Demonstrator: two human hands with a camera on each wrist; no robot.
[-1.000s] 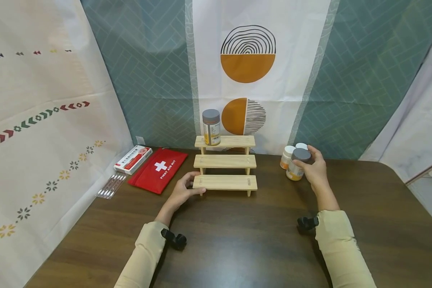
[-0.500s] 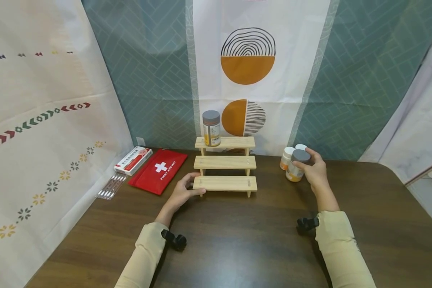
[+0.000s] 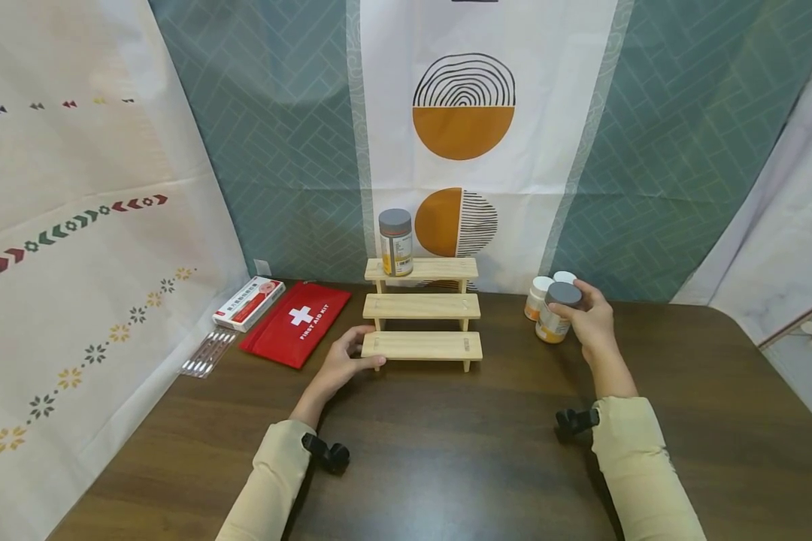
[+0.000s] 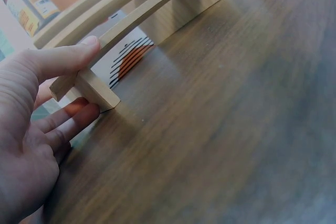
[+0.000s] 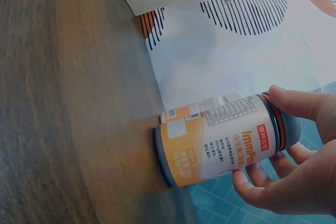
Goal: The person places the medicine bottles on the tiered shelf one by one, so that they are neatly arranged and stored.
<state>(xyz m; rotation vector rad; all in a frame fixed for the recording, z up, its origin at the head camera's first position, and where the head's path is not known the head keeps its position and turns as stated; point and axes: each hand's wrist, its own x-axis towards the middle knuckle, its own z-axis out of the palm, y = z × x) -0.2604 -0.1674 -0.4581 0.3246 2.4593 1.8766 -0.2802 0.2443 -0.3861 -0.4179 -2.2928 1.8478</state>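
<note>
My left hand [image 3: 338, 362] holds the left end of the lowest step of a three-tier wooden stand [image 3: 422, 345]. In the left wrist view its thumb lies over the board's edge, with the other fingers around the leg below. On the top tier, at the left, stands a grey-lidded supplement bottle [image 3: 396, 257]. Off to the stand's right, my right hand [image 3: 595, 323] grips another bottle [image 5: 215, 142] of that kind near its grey lid, thumb on one side and fingers on the other. Its base is at the tabletop. Two smaller white-capped bottles [image 3: 537, 299] stand right behind it.
Left of the stand lie a red first aid pouch [image 3: 301, 323], a white and red medicine box [image 3: 249, 302] and a clear pack of swab-like sticks [image 3: 208, 352]. Patterned cloth [image 3: 284, 150] hangs along the back of the dark wooden table [image 3: 446, 451].
</note>
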